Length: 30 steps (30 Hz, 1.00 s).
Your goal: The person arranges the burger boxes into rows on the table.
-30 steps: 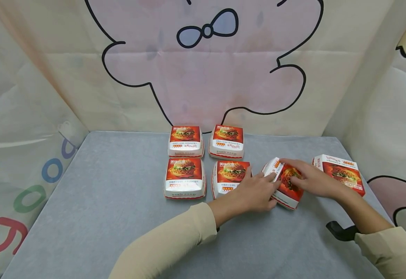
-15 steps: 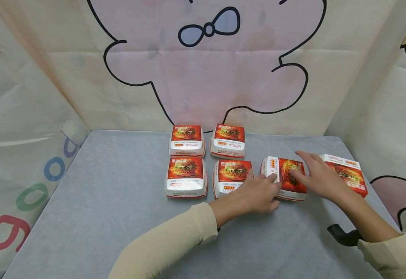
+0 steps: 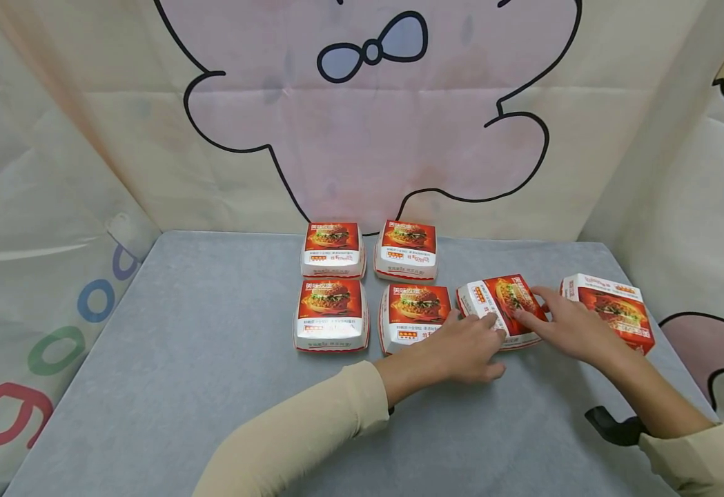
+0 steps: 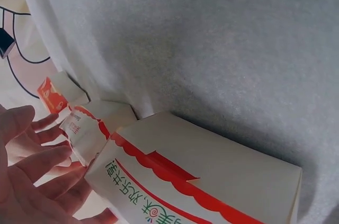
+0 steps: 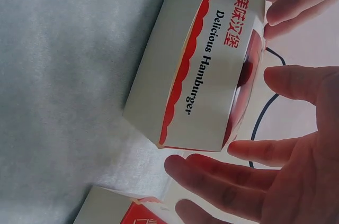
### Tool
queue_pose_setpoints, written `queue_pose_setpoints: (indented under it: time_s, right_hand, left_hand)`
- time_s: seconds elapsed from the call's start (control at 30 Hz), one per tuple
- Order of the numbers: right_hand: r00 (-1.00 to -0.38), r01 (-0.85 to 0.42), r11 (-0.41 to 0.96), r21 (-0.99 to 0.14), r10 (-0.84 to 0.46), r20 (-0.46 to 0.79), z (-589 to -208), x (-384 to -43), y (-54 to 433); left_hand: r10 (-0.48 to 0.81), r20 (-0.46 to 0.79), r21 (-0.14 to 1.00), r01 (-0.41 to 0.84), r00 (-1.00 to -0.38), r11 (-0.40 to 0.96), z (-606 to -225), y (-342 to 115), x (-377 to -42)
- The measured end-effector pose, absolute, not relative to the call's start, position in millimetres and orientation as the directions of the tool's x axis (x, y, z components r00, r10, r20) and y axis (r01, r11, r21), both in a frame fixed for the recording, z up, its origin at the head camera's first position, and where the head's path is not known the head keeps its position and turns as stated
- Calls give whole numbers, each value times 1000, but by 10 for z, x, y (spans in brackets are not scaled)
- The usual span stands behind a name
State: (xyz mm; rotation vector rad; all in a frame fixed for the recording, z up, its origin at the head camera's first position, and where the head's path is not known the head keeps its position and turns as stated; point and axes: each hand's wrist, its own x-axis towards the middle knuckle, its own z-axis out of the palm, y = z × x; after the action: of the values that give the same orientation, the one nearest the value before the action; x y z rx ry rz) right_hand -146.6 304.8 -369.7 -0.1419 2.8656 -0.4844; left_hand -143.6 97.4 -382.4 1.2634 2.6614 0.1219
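Observation:
A white and red hamburger box (image 3: 509, 298) lies at an angle on the grey table, its burger picture turned sideways. My left hand (image 3: 464, 345) reaches over the front middle box (image 3: 413, 307), with fingertips at the near left part of the angled one. At its right side is my right hand (image 3: 569, 330), fingers spread and loosely bent, thumb by the top. The right wrist view shows gaps between these fingers and the box side (image 5: 212, 75) reading "Delicious Hamburger". In the left wrist view, my left fingers (image 4: 58, 187) spread along the near box (image 4: 212, 171).
Three more burger boxes stand to the left: two at the back (image 3: 333, 250) (image 3: 406, 250) and one in front (image 3: 330, 316). Another box (image 3: 616, 314) sits close beside my right hand, near the table's right edge. Printed cloth walls (image 3: 362, 152) enclose the table.
The angled box has turned counterclockwise, its right end swinging away from me. My right hand has slid from over its top to its right side. The left hand has barely moved.

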Motion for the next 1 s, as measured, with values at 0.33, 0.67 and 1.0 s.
queue_pose_setpoints:
  time_s: [0.33,0.67,1.0]
  right_hand:
    - [-968,-34,950,-310,-109,-227,-3716,-1482,3041]
    - [-965,-68,951,-302,-139,-221,-3740,-1509,3049]
    - [-940,-184,912,-367,-272,-205,-3766,-1564,3123]
  left_hand:
    - [788,-154,212,760,-596,615,-3820,965,-1448]
    - [783,-107,205,757,-612,620,-3816,948,-1461]
    - [713,-49,186,695,-700,695,-3782,888,-1548]
